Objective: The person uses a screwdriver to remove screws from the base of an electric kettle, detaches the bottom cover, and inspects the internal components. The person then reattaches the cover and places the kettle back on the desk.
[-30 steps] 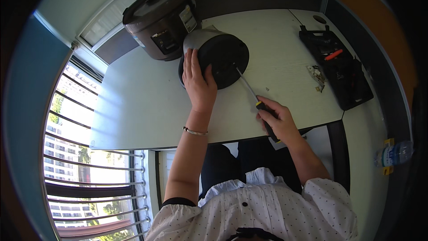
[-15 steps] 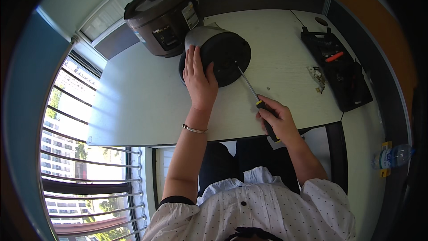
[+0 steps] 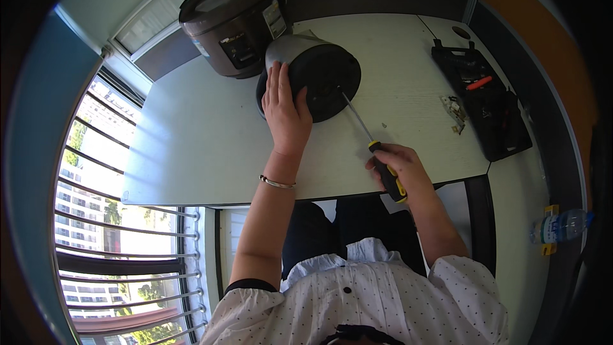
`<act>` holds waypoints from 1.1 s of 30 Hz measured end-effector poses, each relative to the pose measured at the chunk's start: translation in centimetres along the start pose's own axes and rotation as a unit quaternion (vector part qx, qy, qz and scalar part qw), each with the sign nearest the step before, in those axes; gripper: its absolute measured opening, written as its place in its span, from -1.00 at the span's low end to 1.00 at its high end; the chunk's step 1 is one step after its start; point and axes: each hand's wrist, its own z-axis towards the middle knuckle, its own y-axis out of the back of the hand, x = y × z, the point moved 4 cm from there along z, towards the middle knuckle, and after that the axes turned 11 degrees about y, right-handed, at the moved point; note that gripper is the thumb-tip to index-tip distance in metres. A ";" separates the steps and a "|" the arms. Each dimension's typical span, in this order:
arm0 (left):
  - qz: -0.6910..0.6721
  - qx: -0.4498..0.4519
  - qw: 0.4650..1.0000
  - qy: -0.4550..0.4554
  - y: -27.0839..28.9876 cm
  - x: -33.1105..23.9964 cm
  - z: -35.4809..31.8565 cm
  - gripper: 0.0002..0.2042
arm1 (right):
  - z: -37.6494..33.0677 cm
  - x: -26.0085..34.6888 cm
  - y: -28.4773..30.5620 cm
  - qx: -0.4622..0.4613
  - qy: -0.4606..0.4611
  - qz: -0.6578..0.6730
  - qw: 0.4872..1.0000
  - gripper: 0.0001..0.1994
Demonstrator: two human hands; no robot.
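A rounded appliance with a silver body and a black underside [image 3: 332,80], kettle-like in shape, lies tipped over on the table with its bottom facing me. My left hand [image 3: 284,112] rests flat on its left side, fingers stretched out and thumb apart, bracing it. In my right hand [image 3: 397,165] is a screwdriver [image 3: 359,119] with a black and yellow handle. Its metal shaft slants up to the left, and the tip meets a spot on the underside near the right. Whether a screw sits there is too small to tell.
Behind the appliance stands a brown rice cooker [image 3: 233,25]. On the right of the white table [image 3: 204,153] an opened black tool case [image 3: 485,99] holds a red-handled tool [image 3: 479,82]. Small metal parts [image 3: 454,114] lie beside it. A water bottle [image 3: 562,225] is farther right.
The screwdriver handle has turned in my right hand, showing more yellow, and my fingers have shifted on it. The tip stays on the underside. My left hand holds its place.
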 end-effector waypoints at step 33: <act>-0.006 0.000 1.000 -0.014 0.0 0.7 0.1 -0.50 | -0.5 0.5 -1.3 -0.046 0.290 -0.494 0.818 -0.67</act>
